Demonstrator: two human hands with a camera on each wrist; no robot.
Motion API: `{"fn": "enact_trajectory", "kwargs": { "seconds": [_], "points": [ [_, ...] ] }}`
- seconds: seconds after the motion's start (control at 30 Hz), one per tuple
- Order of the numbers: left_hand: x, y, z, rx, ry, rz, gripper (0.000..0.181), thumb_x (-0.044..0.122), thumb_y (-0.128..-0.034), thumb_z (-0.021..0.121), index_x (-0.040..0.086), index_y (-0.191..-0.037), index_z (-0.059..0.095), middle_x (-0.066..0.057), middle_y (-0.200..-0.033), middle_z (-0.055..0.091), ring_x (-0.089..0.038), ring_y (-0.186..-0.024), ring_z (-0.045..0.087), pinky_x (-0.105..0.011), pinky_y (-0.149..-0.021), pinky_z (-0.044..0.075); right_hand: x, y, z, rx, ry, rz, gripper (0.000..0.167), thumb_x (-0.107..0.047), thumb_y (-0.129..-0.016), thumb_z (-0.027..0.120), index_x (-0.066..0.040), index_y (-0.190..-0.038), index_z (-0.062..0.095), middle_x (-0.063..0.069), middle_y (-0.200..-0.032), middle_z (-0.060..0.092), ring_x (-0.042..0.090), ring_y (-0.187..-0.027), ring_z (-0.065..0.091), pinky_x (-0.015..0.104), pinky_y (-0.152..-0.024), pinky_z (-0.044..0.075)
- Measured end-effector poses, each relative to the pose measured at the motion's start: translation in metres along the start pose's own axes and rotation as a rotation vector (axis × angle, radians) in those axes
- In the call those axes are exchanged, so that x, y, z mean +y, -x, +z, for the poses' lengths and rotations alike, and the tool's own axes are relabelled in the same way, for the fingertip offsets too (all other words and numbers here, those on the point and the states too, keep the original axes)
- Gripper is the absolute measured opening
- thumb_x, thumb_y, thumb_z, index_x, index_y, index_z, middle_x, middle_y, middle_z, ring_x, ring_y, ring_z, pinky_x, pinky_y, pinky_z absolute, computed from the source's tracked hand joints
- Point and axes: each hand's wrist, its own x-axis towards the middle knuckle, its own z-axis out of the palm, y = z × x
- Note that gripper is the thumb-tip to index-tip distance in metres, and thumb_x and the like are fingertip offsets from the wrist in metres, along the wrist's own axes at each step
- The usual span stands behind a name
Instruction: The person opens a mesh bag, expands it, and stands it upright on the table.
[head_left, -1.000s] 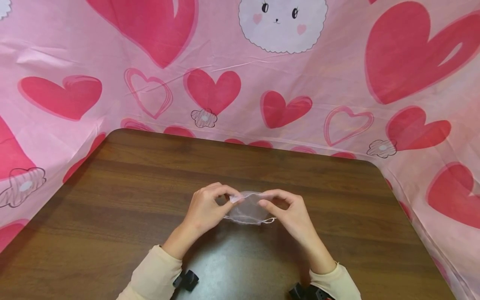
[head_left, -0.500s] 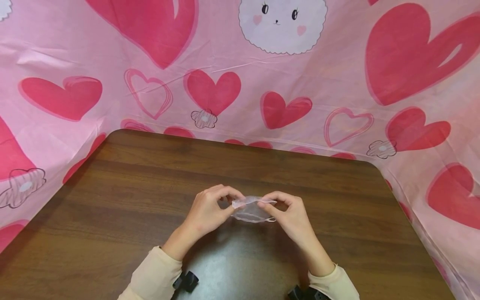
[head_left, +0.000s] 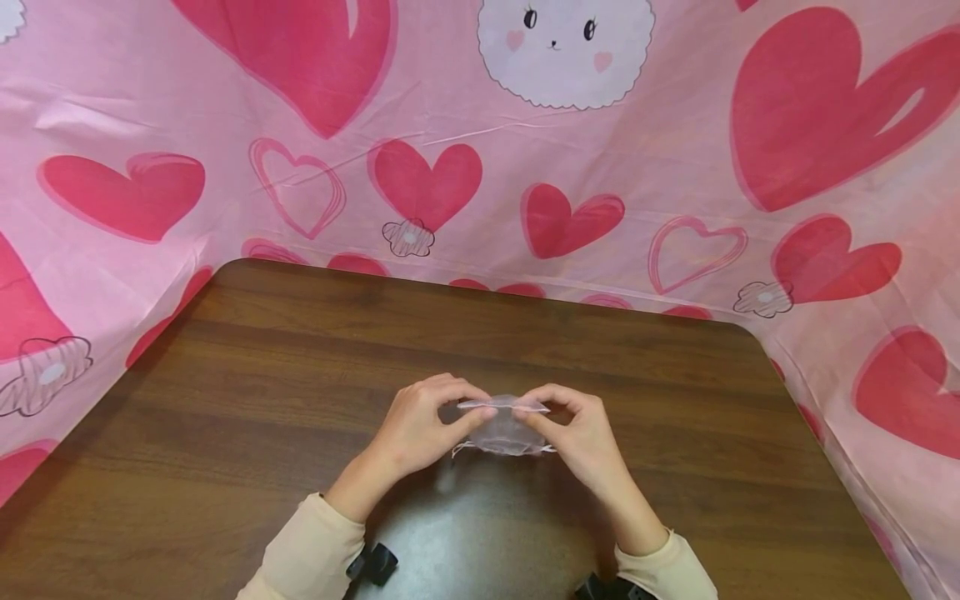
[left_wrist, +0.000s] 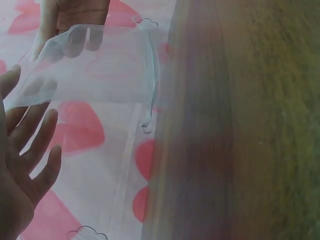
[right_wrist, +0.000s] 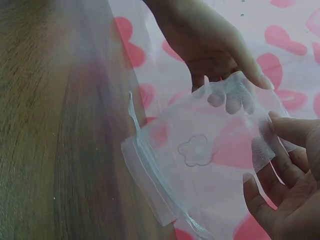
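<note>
A sheer white drawstring pouch [head_left: 504,432] is stretched between both hands above the table, its cord loops showing at the lower side. My left hand [head_left: 423,422] pinches one corner between thumb and fingers; my right hand [head_left: 577,427] pinches the opposite corner. In the left wrist view the pouch [left_wrist: 110,65] hangs with its corded band off to the right, the left hand [left_wrist: 25,160] at the lower left. The right wrist view shows several fingers through the thin mesh [right_wrist: 200,145], with the right hand [right_wrist: 295,185] at the right edge.
The brown wooden table [head_left: 300,350] lies under the hands. A pink cloth with red hearts [head_left: 450,100] hangs behind it and along both sides. Black wrist devices [head_left: 373,564] sit by the beige sleeves [head_left: 307,542].
The pouch's upper edge has flattened into a narrow, nearly straight band between the fingers, and cord ends now show on both sides. Both hands have shifted only slightly.
</note>
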Motion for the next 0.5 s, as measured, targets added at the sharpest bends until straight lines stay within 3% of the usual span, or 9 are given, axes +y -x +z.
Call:
{"fn": "enact_trajectory", "kwargs": {
  "seconds": [0.17,0.5],
  "points": [
    [0.0001,-0.0007,0.0017,0.035,-0.005,0.032,0.009,0.026,-0.0832,0.081,0.019,-0.087,0.078,0.011,-0.083,0.07,-0.004,-0.08,0.064,-0.03,-0.071,0.05,0.0001,0.0004,0.0019,-0.008,0.009,-0.014,0.009,-0.005,-0.082,0.08,-0.005,-0.089,0.074,0.004,-0.084,0.072,0.014,-0.075,0.067,0.028,-0.066,0.053],
    [0.0005,-0.0019,0.0022,0.105,0.035,0.053,0.01,0.02,-0.0796,0.085,0.019,-0.087,0.078,0.012,-0.082,0.07,-0.003,-0.074,0.059,-0.029,-0.065,0.049,-0.0006,0.0014,0.0038,-0.011,0.007,0.051,0.012,-0.008,-0.084,0.079,-0.006,-0.096,0.075,0.0,-0.082,0.07,0.011,-0.067,0.058,0.026,-0.056,0.047]
  ]
}}
